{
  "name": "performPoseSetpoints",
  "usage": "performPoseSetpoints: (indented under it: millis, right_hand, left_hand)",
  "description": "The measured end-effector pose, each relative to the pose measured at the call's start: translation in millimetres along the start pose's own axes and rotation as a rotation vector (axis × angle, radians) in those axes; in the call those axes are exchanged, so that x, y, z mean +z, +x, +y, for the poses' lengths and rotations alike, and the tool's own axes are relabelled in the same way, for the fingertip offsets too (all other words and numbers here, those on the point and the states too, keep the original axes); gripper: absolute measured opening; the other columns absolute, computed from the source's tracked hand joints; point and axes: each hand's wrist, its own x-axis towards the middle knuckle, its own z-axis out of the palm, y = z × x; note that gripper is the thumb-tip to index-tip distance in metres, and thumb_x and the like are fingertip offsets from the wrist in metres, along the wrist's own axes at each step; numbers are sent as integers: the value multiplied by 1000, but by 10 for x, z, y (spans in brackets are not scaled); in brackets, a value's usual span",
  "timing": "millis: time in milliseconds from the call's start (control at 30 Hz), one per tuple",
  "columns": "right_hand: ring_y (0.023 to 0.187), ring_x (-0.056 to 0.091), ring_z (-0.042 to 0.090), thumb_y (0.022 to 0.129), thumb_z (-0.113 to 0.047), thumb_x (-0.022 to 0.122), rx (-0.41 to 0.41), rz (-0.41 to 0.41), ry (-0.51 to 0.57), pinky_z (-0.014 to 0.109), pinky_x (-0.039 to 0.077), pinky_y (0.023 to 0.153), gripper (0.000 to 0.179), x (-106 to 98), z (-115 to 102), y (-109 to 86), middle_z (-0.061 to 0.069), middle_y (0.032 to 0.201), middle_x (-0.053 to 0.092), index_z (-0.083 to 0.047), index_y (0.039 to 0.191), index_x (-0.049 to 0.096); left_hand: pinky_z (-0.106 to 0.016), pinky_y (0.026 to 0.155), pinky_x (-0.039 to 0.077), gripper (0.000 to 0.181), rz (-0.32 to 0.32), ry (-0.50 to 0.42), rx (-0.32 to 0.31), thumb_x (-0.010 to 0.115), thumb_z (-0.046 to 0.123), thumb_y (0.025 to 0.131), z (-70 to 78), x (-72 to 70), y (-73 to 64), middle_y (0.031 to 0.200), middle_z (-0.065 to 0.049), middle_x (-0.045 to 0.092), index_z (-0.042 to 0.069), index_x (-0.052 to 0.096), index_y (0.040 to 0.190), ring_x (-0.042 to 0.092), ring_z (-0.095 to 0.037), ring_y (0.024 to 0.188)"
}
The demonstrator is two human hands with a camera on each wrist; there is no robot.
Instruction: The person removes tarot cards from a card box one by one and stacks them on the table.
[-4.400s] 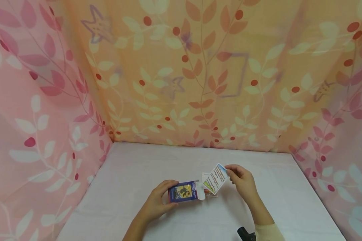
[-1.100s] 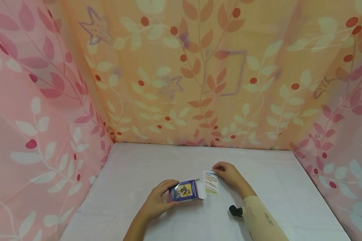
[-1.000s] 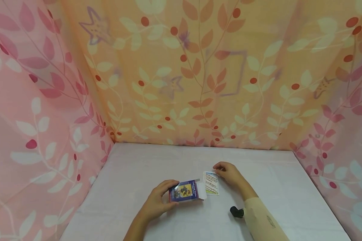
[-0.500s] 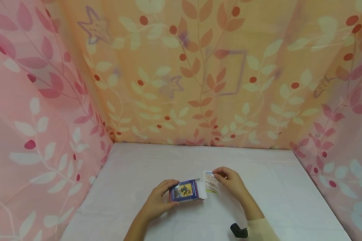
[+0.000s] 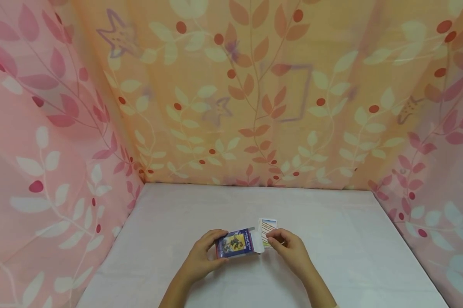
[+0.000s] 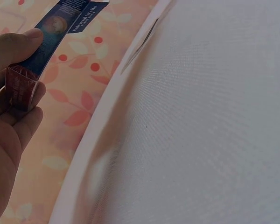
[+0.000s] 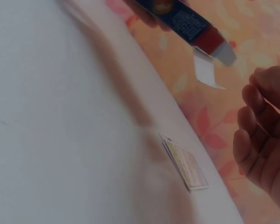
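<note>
My left hand [image 5: 200,259] grips a blue tarot card box [image 5: 233,244] by its closed end, thumb on one edge and fingers on the other. In the left wrist view the box [image 6: 46,37] is raised above the table. White flaps [image 7: 205,70] stand open at its right end. Beyond that end a small stack of cards [image 5: 269,226] lies on the table, the top one showing slanted staves. My right hand [image 5: 293,252] hovers beside the open end, its fingers loosely bent. In the right wrist view nothing shows between its fingertips, and the card stack [image 7: 185,163] lies apart from it.
A white cloth covers the table [image 5: 177,209]. An orange leaf-patterned curtain [image 5: 200,128] rises behind it, with pink ones [image 5: 62,171] at the left and right sides.
My right hand laid a card on the stack, let go of it, then came back towards me to the box's open end. The left hand and box have hardly moved.
</note>
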Motion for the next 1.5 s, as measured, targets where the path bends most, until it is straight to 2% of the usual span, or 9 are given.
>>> performPoseSetpoints:
  millis: [233, 400, 500, 767, 1000, 1100, 1267, 1500]
  right_hand:
    - [74, 60, 11, 92, -22, 77, 14, 10, 30, 22, 53, 61, 6, 125, 44, -110, -4, 86, 70, -20, 96, 74]
    - [73, 60, 11, 93, -24, 76, -1, 23, 55, 21, 53, 60, 8, 200, 80, -139, -2, 84, 69, -17, 96, 74]
    - [73, 60, 12, 93, -24, 76, 14, 22, 63, 21, 52, 60, 7, 233, 101, -141, -2, 82, 68, -18, 95, 74]
    - [77, 61, 13, 91, -21, 78, 38, 8, 81, 20, 52, 65, 6, 293, 118, -159, -3, 87, 70, -18, 96, 75]
    - [78, 62, 12, 90, -24, 79, 69, -1, 68, 20, 53, 67, 12, 292, 167, -177, -3, 89, 72, -16, 98, 74]
    - [77, 62, 12, 89, -22, 80, 63, 4, 64, 21, 54, 65, 11, 292, 201, -186, -4, 88, 72, -17, 97, 74]
    - [77, 63, 12, 88, -22, 80, 59, -6, 88, 21, 54, 65, 13, 310, 216, -194, -2, 87, 72, -16, 98, 74]
    - [76, 63, 10, 89, -21, 80, 43, -39, 91, 22, 55, 64, 17, 351, 203, -196, 1, 88, 73, -10, 99, 74]
  left_hand:
    - [-37, 114, 46, 77, 14, -27, 26, 91, 11, 76, 5, 12, -3, 144, 6, 55, 15, 56, 144, 53, -22, 136]
    - [-31, 115, 44, 78, 13, -52, 32, 90, 7, 76, 19, 32, 0, 144, 5, 54, 19, 55, 144, 52, -21, 136]
    - [-33, 115, 45, 79, 16, -37, 53, 90, 7, 76, 12, 36, 4, 145, 4, 54, 21, 55, 144, 53, -22, 136]
    - [-32, 115, 45, 77, 21, -40, 62, 90, 7, 76, 17, 24, 2, 144, 3, 53, 15, 55, 144, 53, -22, 135]
    - [-32, 114, 45, 76, 10, -65, 77, 90, 10, 77, 24, 60, 1, 144, 3, 54, 17, 55, 144, 53, -22, 135]
    - [-34, 114, 46, 75, 4, -49, 82, 90, 13, 78, 18, 66, -3, 144, 2, 54, 15, 55, 144, 53, -22, 135]
    - [-39, 114, 47, 75, -6, -26, 70, 90, 14, 78, 34, 63, 1, 145, 3, 54, 19, 55, 144, 52, -21, 136]
    - [-40, 112, 49, 78, -4, -18, 84, 91, 7, 75, 51, 81, 3, 144, 3, 56, 21, 56, 143, 53, -22, 135]
